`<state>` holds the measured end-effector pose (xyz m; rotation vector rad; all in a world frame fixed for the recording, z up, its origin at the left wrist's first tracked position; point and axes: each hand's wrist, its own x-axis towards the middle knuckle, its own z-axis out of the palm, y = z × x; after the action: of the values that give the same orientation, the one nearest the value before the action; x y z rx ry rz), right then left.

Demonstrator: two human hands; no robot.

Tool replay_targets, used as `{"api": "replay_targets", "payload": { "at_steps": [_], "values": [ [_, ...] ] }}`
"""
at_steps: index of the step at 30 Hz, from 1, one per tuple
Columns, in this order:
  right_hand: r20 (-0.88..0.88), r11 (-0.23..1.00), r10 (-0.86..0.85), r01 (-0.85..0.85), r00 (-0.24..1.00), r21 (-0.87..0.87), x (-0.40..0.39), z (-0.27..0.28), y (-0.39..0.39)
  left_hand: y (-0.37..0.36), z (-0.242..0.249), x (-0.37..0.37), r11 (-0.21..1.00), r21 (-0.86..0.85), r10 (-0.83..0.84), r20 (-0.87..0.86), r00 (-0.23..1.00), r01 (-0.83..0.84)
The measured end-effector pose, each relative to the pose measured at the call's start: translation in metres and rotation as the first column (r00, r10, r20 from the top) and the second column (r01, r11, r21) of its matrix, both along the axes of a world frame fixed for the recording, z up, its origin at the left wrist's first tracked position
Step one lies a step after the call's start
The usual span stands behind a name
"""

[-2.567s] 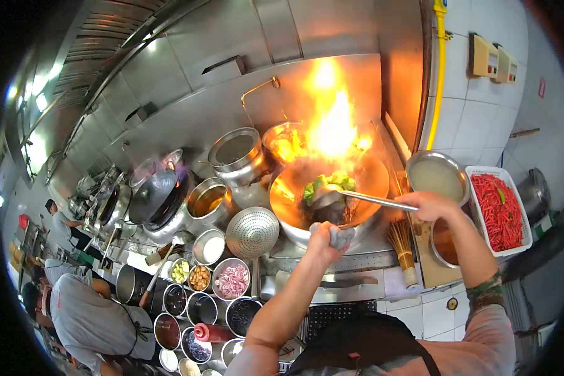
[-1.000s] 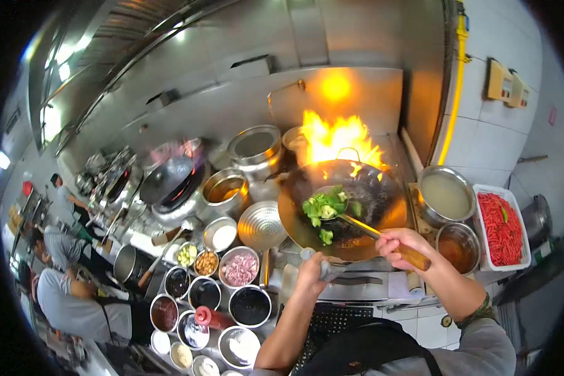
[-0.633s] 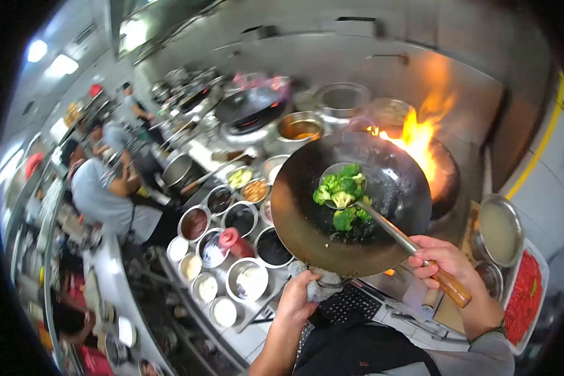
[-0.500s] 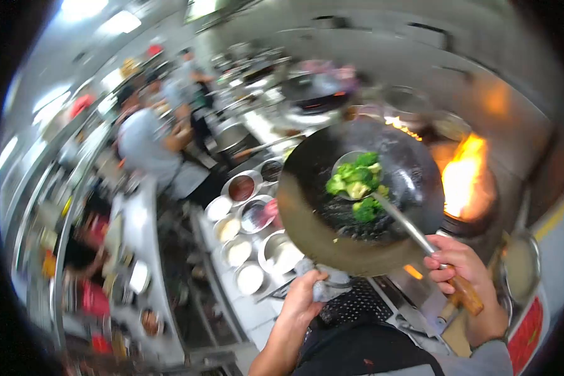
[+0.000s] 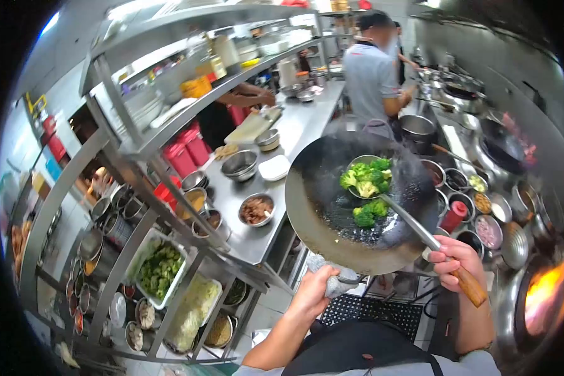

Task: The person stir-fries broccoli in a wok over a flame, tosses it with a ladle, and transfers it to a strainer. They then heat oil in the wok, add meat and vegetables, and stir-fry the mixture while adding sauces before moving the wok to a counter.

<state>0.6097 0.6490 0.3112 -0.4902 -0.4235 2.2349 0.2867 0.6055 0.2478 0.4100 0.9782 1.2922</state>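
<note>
A large dark wok (image 5: 319,225) is held up in front of me, tilted. My left hand (image 5: 312,289) is closed around a grey cloth (image 5: 336,285) at the wok's near edge; the grip beneath the cloth is hidden. My right hand (image 5: 460,263) grips a ladle (image 5: 413,224) by its wooden-ended handle. Broccoli florets (image 5: 365,177) fill the ladle's bowl inside the wok. Some more broccoli (image 5: 371,214) lies on the wok's oily surface just below the bowl.
Flames rise from a burner (image 5: 548,301) at right. Sauce and ingredient bowls, with a red bottle (image 5: 455,214), stand beyond the wok. A steel counter (image 5: 288,150) at left carries a bowl of meat (image 5: 255,209) and a white dish (image 5: 274,167). A co-worker (image 5: 373,78) stands behind.
My view and body have turned left, away from the flame, bringing the steel counter and shelves closer. The wok, ladle and broccoli came along, still in my hands.
</note>
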Motion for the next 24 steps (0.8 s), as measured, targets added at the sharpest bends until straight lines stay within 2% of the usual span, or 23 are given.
{"api": "replay_targets", "payload": {
  "at_steps": [2,5,6,8,10,15,17,18,19,22,24],
  "values": [
    [-0.074,0.994,0.103,-0.105,0.992,-0.02,-0.046,-0.009,0.026,0.001,-0.008,-0.041,0.999,-0.012,0.052,-0.043,0.998,-0.052],
    [-0.056,0.983,0.165,-0.168,0.985,-0.069,-0.104,-0.015,0.06,0.013,-0.011,-0.088,0.994,-0.07,0.078,-0.026,0.997,-0.08],
    [-0.052,0.974,0.214,-0.218,0.975,-0.068,-0.122,-0.014,0.072,0.017,-0.014,-0.098,0.995,-0.028,0.096,-0.003,0.995,-0.096],
    [-0.04,0.959,0.256,-0.259,0.966,-0.114,-0.157,-0.011,0.094,0.025,-0.025,-0.122,0.995,-0.053,0.088,0.046,0.995,-0.086],
    [0.0,0.943,0.305,-0.302,0.952,-0.142,-0.187,0.003,0.114,0.032,-0.031,-0.134,0.993,-0.061,0.102,0.088,0.991,-0.097],
    [0.112,0.909,0.417,-0.411,0.902,-0.074,-0.253,0.028,0.183,0.059,-0.065,-0.157,0.99,-0.104,0.117,0.201,0.973,-0.098],
    [0.113,0.876,0.481,-0.472,0.87,-0.096,-0.28,0.036,0.217,0.071,-0.062,-0.163,0.99,-0.128,0.088,0.267,0.96,-0.056],
    [0.144,0.83,0.556,-0.555,0.819,-0.052,-0.295,0.047,0.232,0.077,-0.056,-0.162,0.991,-0.126,0.082,0.268,0.96,-0.049],
    [0.096,0.754,0.655,-0.656,0.749,-0.027,-0.308,0.033,0.265,0.084,-0.059,-0.16,0.99,-0.13,0.08,0.262,0.962,-0.047],
    [0.335,0.846,0.493,-0.532,0.803,0.028,-0.364,0.039,0.316,0.116,-0.056,-0.154,0.99,-0.126,0.092,0.269,0.959,-0.059],
    [0.518,0.834,0.351,-0.512,0.78,0.206,-0.4,0.034,0.339,0.133,-0.059,-0.151,0.981,-0.175,0.135,0.276,0.952,-0.088]
  ]
}}
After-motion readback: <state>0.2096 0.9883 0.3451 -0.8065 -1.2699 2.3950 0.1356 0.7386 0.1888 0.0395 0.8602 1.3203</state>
